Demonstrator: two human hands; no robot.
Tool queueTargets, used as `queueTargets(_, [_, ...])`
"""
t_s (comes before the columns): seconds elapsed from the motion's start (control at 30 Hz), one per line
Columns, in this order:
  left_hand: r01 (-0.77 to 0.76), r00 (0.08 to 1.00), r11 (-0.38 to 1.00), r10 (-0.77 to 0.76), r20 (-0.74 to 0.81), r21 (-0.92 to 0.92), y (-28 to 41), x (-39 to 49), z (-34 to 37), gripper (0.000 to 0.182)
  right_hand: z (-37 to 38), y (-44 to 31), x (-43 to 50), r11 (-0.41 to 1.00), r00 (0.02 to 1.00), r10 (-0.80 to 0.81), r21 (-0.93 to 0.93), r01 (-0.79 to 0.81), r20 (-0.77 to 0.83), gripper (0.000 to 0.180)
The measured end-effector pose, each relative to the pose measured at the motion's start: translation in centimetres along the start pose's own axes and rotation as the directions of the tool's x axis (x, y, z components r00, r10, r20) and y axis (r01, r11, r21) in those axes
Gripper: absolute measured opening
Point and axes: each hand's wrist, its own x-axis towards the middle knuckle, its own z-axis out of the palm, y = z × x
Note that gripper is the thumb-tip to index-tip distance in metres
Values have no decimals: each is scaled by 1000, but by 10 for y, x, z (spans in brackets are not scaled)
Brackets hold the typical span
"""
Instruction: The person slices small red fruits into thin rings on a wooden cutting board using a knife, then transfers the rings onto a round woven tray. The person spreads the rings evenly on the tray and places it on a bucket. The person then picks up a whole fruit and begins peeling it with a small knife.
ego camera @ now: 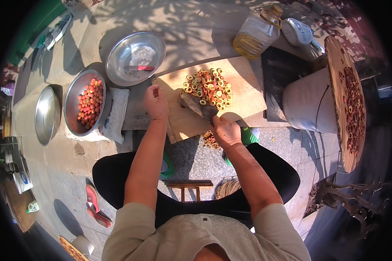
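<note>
A wooden cutting board lies before me with a pile of ring-shaped red fruit slices on it. My right hand grips the handle of a broad-bladed cleaver, whose dark blade rests at the lower left edge of the slices. My left hand is at the board's left corner with its fingers curled; whether it holds the corner or something small cannot be told. Left of it, a metal bowl holds whole small red fruits. A red-handled knife lies in a wide metal basin.
An empty-looking metal bowl stands far left. At the back right are an oil jug and a white bottle. A white bucket supports a round wooden board of slices. Fruit scraps lie on the ground below the cutting board.
</note>
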Motion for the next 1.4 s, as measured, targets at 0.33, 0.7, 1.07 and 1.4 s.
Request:
queueTargets(0.33, [-566,660,772,216,719,289,60,-27,43,24,-9,6,-1,973,980,-186,-151,174,-68,11])
queueTargets(0.7, [-333,879,861,137,456,384,48,-20,13,15,10,-3,7,983,981,-183,5,183,-64,10])
queueTargets(1.07, [-314,928,875,200,316,369,21,-72,-13,27,46,-20,21,991,989,-131,19,133,-65,22])
queueTargets(1.4, [-285,916,881,135,377,377,-17,-67,-16,26,-78,36,-35,296,870,464,955,23,-165,43])
